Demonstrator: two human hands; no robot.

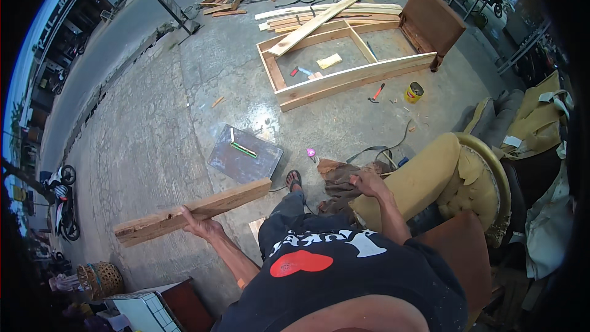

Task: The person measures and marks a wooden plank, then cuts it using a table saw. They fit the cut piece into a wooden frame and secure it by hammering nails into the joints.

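Observation:
My left hand (203,225) is closed round the lower edge of a long wooden board (160,221). The board is held out to the left above the concrete, its right end raised toward the low dark box-like stand (236,169). On that stand lies a green tool with a long narrow body (243,149). My right hand (369,183) is closed, fingers curled, at the edge of a crumpled brown cloth (338,179) beside the yellow upholstered chair (424,169). What sits inside those fingers is hidden. A pink tape measure (311,152) lies by my foot.
Farther ahead stands a wooden frame (362,77) with a brown padded end panel (433,21) and a loose plank (313,26) across it. A hammer (377,93) and a yellow can (414,91) lie nearby. A woven basket (100,280) is at the lower left.

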